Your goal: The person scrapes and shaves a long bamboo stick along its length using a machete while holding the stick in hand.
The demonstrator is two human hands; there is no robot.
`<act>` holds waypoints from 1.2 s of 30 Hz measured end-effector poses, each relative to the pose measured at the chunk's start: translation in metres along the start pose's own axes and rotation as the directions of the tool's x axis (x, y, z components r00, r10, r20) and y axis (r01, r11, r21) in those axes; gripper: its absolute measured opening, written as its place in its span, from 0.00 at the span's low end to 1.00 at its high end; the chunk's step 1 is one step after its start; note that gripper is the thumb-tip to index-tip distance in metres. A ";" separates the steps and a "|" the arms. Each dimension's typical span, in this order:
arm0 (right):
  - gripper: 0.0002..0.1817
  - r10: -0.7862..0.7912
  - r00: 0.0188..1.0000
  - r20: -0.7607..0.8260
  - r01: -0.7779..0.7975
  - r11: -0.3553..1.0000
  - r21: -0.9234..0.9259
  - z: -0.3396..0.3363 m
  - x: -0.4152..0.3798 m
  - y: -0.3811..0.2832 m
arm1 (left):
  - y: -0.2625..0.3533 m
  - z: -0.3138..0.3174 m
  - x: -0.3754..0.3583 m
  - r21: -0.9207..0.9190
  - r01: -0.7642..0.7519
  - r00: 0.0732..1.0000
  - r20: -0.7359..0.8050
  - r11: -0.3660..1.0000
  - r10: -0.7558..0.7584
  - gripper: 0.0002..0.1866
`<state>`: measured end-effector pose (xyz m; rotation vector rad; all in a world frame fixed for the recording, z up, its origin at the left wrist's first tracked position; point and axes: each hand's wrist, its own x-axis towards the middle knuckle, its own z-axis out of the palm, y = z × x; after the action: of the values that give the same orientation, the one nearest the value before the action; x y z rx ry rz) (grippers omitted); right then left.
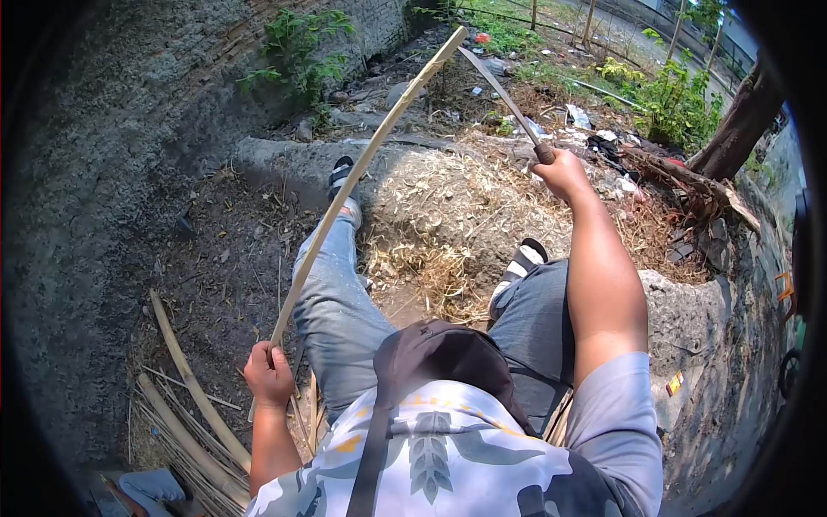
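Note:
My left hand is closed around the lower end of a long, pale bamboo strip. The strip slants up and away past my left leg, bowed slightly along its length. In my right hand, a long-bladed knife is gripped by its dark handle. Its blade points up and to the left, and the tip sits close to the strip's far end. Both arms are held out wide over my spread knees.
Split bamboo lengths and thin strips lie at lower left, near another person's leg. Shavings cover the ground between my feet. A rough wall rises on the left; a tree trunk and litter stand right.

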<state>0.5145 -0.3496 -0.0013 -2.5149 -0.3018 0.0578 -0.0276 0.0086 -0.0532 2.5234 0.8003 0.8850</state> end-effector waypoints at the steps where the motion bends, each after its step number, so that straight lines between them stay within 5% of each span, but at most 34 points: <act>1: 0.24 -0.006 1.000 0.023 0.005 0.999 0.037 0.002 0.001 0.003 | 0.002 0.004 0.001 -0.025 0.013 1.000 -0.001 1.000 -0.013 0.05; 6: 0.23 -0.028 0.989 0.144 -0.021 0.946 0.322 0.013 -0.005 -0.013 | 0.033 0.023 0.019 -0.200 0.126 0.987 0.120 0.972 -0.104 0.07; 10: 0.21 -0.076 0.983 0.167 -0.052 0.758 0.650 0.023 -0.023 -0.056 | 0.032 0.044 0.025 -0.348 0.198 0.962 0.251 0.916 -0.112 0.09; 14: 0.27 -0.083 0.990 0.114 -0.054 0.523 0.850 0.032 -0.038 -0.083 | 0.043 0.049 0.032 -0.348 0.216 0.956 0.265 0.912 -0.125 0.10; 22: 0.22 0.000 0.994 0.108 -0.106 0.159 0.982 0.030 -0.045 -0.093 | 0.079 0.057 0.032 -0.229 0.120 0.892 0.451 0.966 -0.004 0.11; 29: 0.16 0.200 0.975 0.098 -0.125 0.124 0.984 0.035 -0.028 -0.072 | 0.094 0.047 0.050 -0.071 -0.014 0.876 0.480 0.997 0.047 0.12; 36: 0.12 -0.037 0.937 0.348 -0.334 0.201 0.921 0.013 -0.040 -0.076 | 0.123 0.010 0.093 0.009 0.013 0.837 0.547 1.000 -0.015 0.12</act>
<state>0.4591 -0.2913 0.0305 -1.1609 -0.0531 0.5526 0.0874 -0.0315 0.0414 2.5639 0.6219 0.1184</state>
